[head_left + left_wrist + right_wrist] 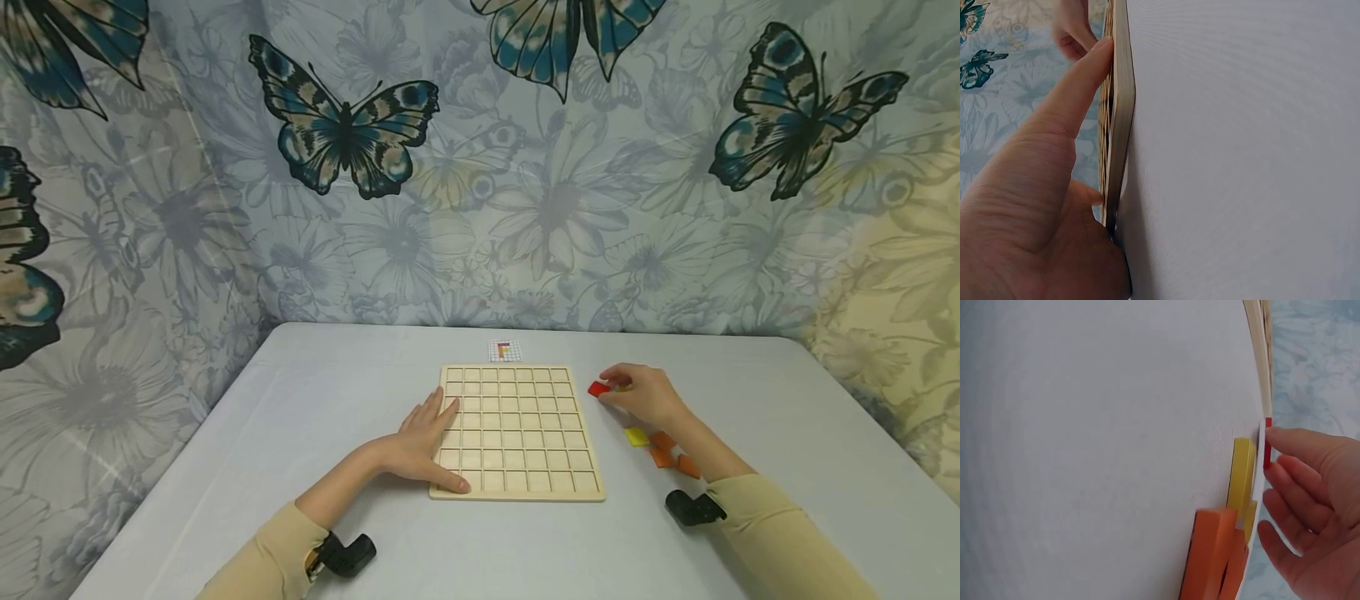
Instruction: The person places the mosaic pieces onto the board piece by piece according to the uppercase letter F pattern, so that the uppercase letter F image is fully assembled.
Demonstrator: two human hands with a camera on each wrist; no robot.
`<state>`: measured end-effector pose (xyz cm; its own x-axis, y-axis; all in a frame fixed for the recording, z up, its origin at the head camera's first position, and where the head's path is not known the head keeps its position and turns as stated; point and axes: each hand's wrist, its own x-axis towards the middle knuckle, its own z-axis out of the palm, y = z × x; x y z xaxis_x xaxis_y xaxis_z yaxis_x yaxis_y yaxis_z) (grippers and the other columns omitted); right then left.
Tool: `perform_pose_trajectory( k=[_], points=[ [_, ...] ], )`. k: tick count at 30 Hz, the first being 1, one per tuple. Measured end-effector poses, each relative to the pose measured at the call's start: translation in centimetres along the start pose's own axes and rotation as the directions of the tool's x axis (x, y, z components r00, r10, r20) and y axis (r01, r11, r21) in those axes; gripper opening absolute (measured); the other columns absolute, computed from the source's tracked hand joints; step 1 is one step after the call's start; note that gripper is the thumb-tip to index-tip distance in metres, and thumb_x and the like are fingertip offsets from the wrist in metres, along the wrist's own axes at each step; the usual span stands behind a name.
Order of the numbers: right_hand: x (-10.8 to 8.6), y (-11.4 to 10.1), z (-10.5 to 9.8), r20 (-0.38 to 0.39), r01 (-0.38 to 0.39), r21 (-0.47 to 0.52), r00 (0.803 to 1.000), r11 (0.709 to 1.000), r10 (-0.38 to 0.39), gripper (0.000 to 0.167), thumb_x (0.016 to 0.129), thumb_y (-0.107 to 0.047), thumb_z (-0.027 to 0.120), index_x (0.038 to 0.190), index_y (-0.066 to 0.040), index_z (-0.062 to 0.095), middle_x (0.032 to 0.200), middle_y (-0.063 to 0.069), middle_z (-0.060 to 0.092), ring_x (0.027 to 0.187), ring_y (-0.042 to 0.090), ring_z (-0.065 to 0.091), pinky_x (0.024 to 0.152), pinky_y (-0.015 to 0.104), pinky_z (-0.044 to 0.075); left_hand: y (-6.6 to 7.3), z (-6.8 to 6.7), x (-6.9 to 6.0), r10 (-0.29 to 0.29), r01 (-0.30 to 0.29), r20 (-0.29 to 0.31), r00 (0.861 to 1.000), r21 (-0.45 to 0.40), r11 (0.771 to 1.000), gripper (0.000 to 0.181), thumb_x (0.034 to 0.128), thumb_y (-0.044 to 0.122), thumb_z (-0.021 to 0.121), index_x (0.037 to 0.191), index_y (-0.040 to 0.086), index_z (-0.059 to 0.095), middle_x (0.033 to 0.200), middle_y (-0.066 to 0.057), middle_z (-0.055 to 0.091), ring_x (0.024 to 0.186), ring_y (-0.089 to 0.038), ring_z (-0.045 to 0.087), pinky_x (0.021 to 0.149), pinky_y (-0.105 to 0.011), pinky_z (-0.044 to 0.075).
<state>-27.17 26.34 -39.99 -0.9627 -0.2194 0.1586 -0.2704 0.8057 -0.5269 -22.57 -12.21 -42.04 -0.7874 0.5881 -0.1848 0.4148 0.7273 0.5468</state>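
Observation:
A pale wooden board with a grid of square cells lies on the table. My left hand rests along its left side, fingers spread, with the thumb on the near left corner. In the left wrist view that thumb lies on the rim of the board. To the right of the board, my right hand pinches a red square tile between thumb and fingers; the right wrist view shows the red tile edge-on. Below the hand lie a yellow tile and several orange tiles.
A small card with a coloured grid pattern lies behind the board. The white table meets a butterfly-print cloth at the back. In the right wrist view, a second yellow tile shows behind the nearer one.

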Motion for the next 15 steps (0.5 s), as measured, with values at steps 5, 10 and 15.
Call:
perform_pose_trajectory(
  k=[5, 10, 15],
  points=[
    [0.3, -0.5, 0.5, -0.005, 0.005, 0.039, 1.0, 0.999, -0.004, 0.036, 0.084, -0.02, 0.077, 0.114, -0.002, 0.068, 0.098, 0.009, 0.071, 0.092, 0.028, 0.063, 0.079, 0.042, 0.051, -0.1, 0.0, 0.0, 0.006, -0.006, 0.0, 1.0, 0.003, 1.0, 0.125, 0.0731, 0.059, 0.077, 0.157, 0.004, 0.003, 0.158, -0.023, -0.016, 0.146, -0.03, -0.016, 0.116, -0.052, -0.003],
    [0.7, -1.5, 1.1, 0.026, -0.027, 0.082, 0.999, 0.996, 0.025, 0.037, 0.085, -0.022, 0.076, 0.116, -0.004, 0.068, 0.1, 0.007, 0.07, 0.093, 0.026, 0.063, 0.079, 0.04, 0.051, 0.1, -0.1, 0.0, 0.004, -0.004, 0.005, 1.0, -0.006, 1.0, 0.123, 0.0733, 0.059, 0.078, 0.157, 0.005, 0.004, 0.158, -0.023, -0.016, 0.146, -0.031, -0.015, 0.116, -0.052, -0.003],
    [1.1, -2.7, 1.8, 0.042, -0.029, 0.113, 0.999, 0.993, 0.025, 0.037, 0.085, -0.023, 0.076, 0.116, -0.005, 0.068, 0.103, 0.008, 0.069, 0.096, 0.027, 0.062, 0.08, 0.04, 0.052, 0.2, -0.2, -0.1, 0.005, -0.005, 0.015, 1.0, -0.022, 1.0, 0.121, 0.0742, 0.057, 0.077, 0.157, 0.006, 0.006, 0.158, -0.023, -0.017, 0.146, -0.032, -0.015, 0.116, -0.052, -0.004]
  ],
)
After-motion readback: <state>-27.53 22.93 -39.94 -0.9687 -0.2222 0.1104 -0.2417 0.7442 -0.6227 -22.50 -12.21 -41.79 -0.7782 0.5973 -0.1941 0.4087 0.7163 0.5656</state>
